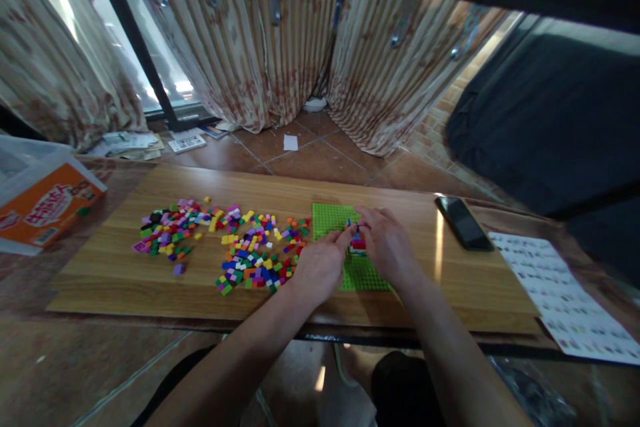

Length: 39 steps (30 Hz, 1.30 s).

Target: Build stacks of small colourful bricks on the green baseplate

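Note:
A green studded baseplate [327,213] lies on the wooden board, and a small stack of toy bricks [357,245] in red, white and blue stands on it. From the left, my left hand [323,265] has its fingers closed against the stack. My right hand [387,243] grips the stack from the other side, fingers bent around its top. A small blue piece [349,222] shows between the fingertips. Much of the stack is hidden by both hands.
Loose colourful toy bricks [255,257] spread over the board's left half. A black phone [464,223] and a printed sheet [565,290] lie at the right. At the far left stands a clear plastic tub [37,153] with an orange label.

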{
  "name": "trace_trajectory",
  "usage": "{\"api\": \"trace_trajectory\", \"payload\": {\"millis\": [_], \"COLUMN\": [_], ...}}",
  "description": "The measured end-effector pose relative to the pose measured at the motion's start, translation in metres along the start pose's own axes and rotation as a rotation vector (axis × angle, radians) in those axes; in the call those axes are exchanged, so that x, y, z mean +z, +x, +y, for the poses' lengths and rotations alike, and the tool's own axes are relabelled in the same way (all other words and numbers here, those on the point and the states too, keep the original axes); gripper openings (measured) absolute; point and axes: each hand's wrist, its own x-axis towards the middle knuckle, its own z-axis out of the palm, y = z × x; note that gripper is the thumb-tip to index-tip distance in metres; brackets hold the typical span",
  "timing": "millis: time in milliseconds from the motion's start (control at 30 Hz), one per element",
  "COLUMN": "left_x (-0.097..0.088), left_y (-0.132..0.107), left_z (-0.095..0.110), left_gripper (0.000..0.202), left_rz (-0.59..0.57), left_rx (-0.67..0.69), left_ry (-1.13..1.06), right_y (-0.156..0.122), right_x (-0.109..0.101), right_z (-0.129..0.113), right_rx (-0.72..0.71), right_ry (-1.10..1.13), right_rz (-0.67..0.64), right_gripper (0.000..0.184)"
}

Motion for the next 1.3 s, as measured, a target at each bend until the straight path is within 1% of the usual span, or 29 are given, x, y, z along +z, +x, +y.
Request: {"api": "trace_trajectory", "payload": {"millis": [167, 333, 467, 633, 733, 833, 900, 1000, 1067, 1167, 1300], "left_x": [0.000, -0.001, 0.000, 0.003, 0.004, 0.005, 0.006, 0.008, 0.009, 0.012, 0.017], "left_y": [0.000, 0.000, 0.001, 0.002, 0.002, 0.002, 0.003, 0.007, 0.012, 0.021, 0.033], "left_z": [-0.001, -0.001, -0.001, -0.001, -0.002, -0.004, -0.004, -0.004, -0.003, -0.001, 0.000], "left_gripper": [0.060, 0.061, 0.060, 0.058, 0.059, 0.058, 0.056, 0.052, 0.050, 0.042, 0.029], "left_rz": [0.004, -0.003, -0.008, 0.021, 0.029, 0.062, 0.103, 0.171, 0.220, 0.276, 0.301], "left_rx": [0.026, 0.019, 0.011, 0.018, 0.025, 0.022, -0.002, -0.059, -0.107, -0.183, -0.235], "left_ry": [-0.023, -0.044, -0.033, -0.019, -0.039, -0.112, -0.177, -0.284, -0.378, -0.535, -0.687], "right_y": [-0.002, -0.003, -0.001, 0.002, 0.001, -0.003, -0.009, -0.017, -0.021, -0.021, -0.017], "right_x": [0.000, 0.000, 0.002, 0.006, 0.008, 0.006, 0.003, -0.003, -0.005, -0.002, 0.004], "right_z": [-0.002, -0.005, -0.011, -0.019, -0.019, -0.013, -0.007, 0.003, 0.006, 0.003, -0.006], "right_rx": [0.037, 0.044, 0.063, 0.122, 0.133, 0.178, 0.254, 0.389, 0.434, 0.414, 0.321], "right_ry": [-0.029, -0.033, -0.086, -0.137, -0.105, 0.021, 0.135, 0.273, 0.330, 0.354, 0.269], "right_rz": [-0.008, -0.004, 0.019, 0.016, 0.044, 0.103, 0.163, 0.293, 0.335, 0.307, 0.280], "right_gripper": [0.039, 0.040, 0.042, 0.039, 0.037, 0.037, 0.035, 0.037, 0.038, 0.035, 0.030]}}
